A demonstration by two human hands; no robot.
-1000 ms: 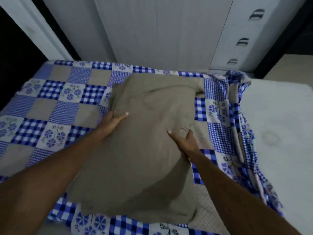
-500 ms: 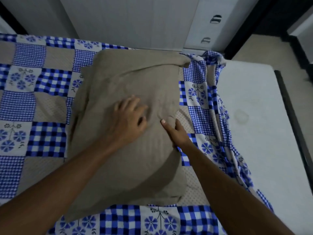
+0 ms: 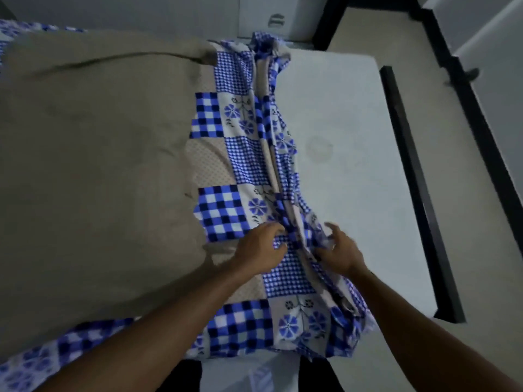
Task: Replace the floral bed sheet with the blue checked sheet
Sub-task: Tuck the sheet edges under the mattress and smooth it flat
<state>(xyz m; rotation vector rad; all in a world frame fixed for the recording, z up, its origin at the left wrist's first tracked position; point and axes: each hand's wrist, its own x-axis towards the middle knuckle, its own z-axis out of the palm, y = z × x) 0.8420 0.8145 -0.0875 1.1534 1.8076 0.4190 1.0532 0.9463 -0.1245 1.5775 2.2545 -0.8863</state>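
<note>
The blue checked sheet (image 3: 235, 162) covers the left part of the bed, and its right edge lies bunched in a long ridge down the middle. A large tan pillow (image 3: 93, 154) rests on the sheet at the left. My left hand (image 3: 259, 248) and my right hand (image 3: 338, 250) are on either side of the bunched ridge near the bed's front, fingers curled into the folds. The bare white mattress (image 3: 348, 171) shows to the right of the ridge. No floral sheet other than the checked one's flower squares is visible.
A dark bed frame rail (image 3: 418, 188) runs along the mattress's right side, with pale floor beyond it. White cabinets (image 3: 271, 18) with drawer handles stand behind the bed's head. A dark strip and door edge are at the far right.
Both hands left the tan pillow and moved right to the bunched edge of the checked sheet. The view swung right, showing more bare mattress and floor.
</note>
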